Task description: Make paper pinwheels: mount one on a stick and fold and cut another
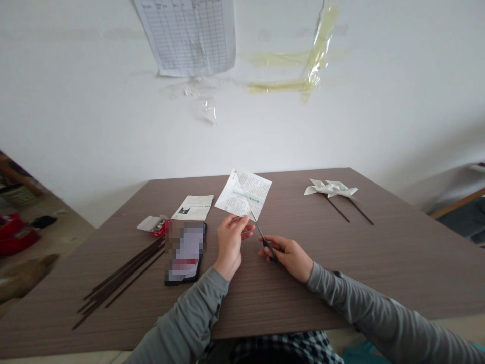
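A square sheet of printed paper (252, 189) is pinched at its near edge by my left hand (232, 242), held up above the table. A diagonal crease crosses the sheet. My right hand (288, 255) is closed around the black handles of a pair of scissors (270, 248). The blades point up and left and meet the paper's near corner, close to my left fingertips. How far the blades are spread is too small to tell.
Two paper pinwheels (333, 188) on dark sticks lie at the back right of the brown table (379, 273). Left of my hands are a phone (187, 253), more printed paper (193, 207), a small red-and-white box (157, 226) and several dark sticks (117, 275). A white wall (113, 101) stands behind.
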Available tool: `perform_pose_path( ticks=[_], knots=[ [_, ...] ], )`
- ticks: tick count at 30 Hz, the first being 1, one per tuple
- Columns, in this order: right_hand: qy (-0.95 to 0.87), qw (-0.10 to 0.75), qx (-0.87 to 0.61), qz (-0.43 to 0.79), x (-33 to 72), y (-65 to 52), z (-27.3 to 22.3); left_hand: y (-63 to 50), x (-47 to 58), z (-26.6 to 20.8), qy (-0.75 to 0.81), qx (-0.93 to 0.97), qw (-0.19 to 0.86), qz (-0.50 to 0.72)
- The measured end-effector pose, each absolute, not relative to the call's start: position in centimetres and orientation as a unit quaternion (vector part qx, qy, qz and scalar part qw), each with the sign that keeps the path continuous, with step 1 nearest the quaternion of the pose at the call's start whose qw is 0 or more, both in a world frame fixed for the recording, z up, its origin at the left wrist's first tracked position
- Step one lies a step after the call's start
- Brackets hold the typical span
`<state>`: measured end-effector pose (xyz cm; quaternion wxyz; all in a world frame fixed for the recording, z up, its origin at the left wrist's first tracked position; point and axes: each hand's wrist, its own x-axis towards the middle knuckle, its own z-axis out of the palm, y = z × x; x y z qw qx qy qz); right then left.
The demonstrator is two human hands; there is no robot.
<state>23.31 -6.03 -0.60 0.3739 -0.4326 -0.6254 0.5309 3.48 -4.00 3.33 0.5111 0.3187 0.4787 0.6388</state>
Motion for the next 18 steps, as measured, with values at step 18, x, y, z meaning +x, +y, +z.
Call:
perform_pose_path(
  ticks=[18],
  knots=[
    [-0.626, 0.379, -0.433, 0.526, 23.35, -6.15, -0.25, -4.09, 3.68, 3.48, 0.485, 0.313, 0.52, 0.63]
  ],
)
